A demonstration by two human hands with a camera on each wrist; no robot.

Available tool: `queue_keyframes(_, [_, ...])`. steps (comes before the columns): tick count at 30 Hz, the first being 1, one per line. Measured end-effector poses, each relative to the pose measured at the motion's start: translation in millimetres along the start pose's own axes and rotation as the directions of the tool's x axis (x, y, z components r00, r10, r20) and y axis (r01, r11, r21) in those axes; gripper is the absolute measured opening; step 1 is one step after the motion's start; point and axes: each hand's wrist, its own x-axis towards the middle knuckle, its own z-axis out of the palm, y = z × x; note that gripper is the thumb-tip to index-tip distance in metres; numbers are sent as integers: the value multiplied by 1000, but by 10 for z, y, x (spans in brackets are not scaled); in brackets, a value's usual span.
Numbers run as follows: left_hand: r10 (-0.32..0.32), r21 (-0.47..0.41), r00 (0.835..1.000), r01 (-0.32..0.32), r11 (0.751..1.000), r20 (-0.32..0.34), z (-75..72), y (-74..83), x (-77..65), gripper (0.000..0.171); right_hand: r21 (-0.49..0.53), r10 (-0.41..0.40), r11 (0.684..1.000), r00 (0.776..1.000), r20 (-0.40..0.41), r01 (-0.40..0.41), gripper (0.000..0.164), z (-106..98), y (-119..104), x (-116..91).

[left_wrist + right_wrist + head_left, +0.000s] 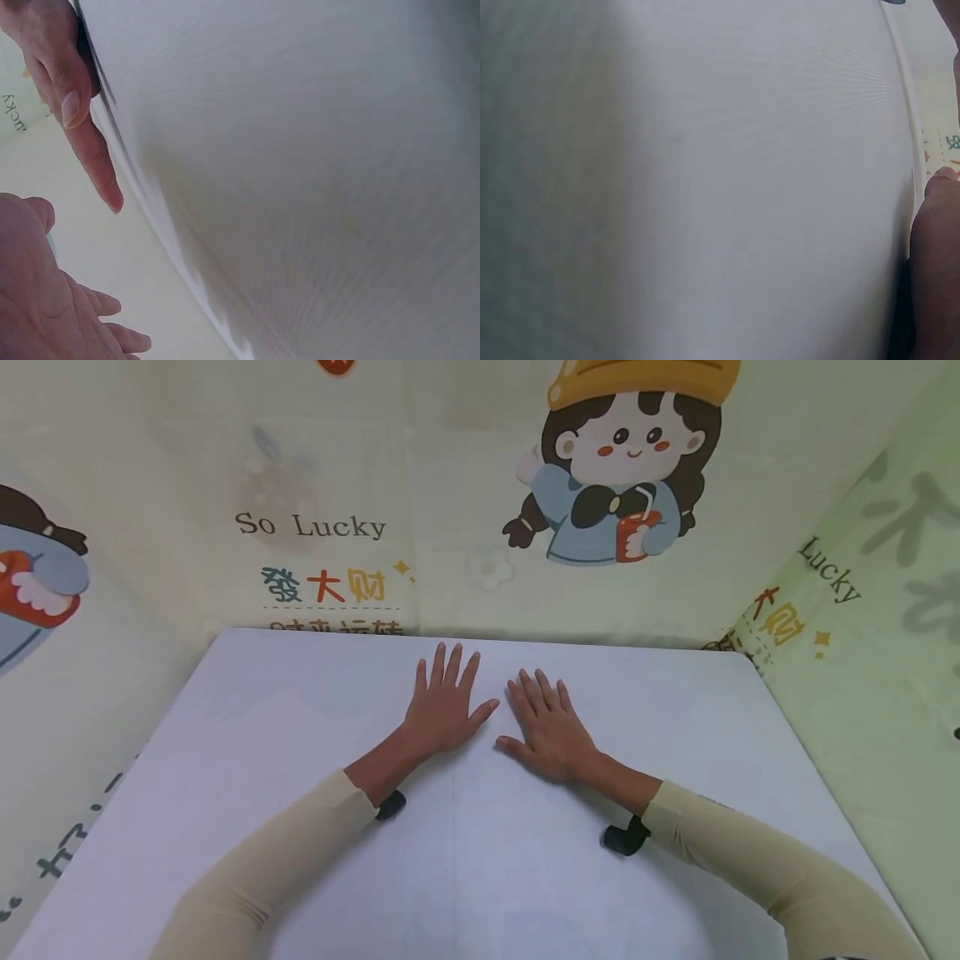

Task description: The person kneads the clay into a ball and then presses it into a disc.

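Observation:
Palm down above the white tabletop (255, 735), my left hand (441, 714) has its fingers straight and spread, thumb pointing right. Beside it, a small gap apart, is my right hand (553, 739), also with straight fingers and its thumb towards the left. Neither holds anything. In the left wrist view, part of the left palm (37, 292) shows at the lower left, and the right hand appears above it. Only a strip of the right hand (937, 270) enters the right wrist view. Whether either hand touches the tabletop I cannot tell.
A cloth backdrop (450, 468) printed with cartoon figures and lettering hangs behind the table's far edge and along both sides. Small black devices sit under the left wrist (391, 806) and the right wrist (624, 837). Both forearms wear beige sleeves.

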Motion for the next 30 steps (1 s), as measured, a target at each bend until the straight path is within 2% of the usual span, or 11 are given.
queue_keyframes(8, [-17, -9, 1000, 17, 1000, 17, 23, -26, -28, 85, 23, -15, 1000, 999, -39, 16, 95, 58, -28, -2])
queue_keyframes(15, [-17, -12, 1000, 18, 1000, 22, 83, -45, -20, 86, 89, 72, 994, 996, -49, -68, 98, 76, -34, -72])
queue_keyframes(21, [-22, -22, 1000, 23, 999, 16, 85, -92, -9, 86, 178, 160, 973, 985, -69, -146, 96, 51, -33, -92])
queue_keyframes(30, [-38, -24, 999, 38, 999, 9, 78, -129, 20, 85, 196, 158, 970, 985, -72, -141, 94, -63, -15, -40])
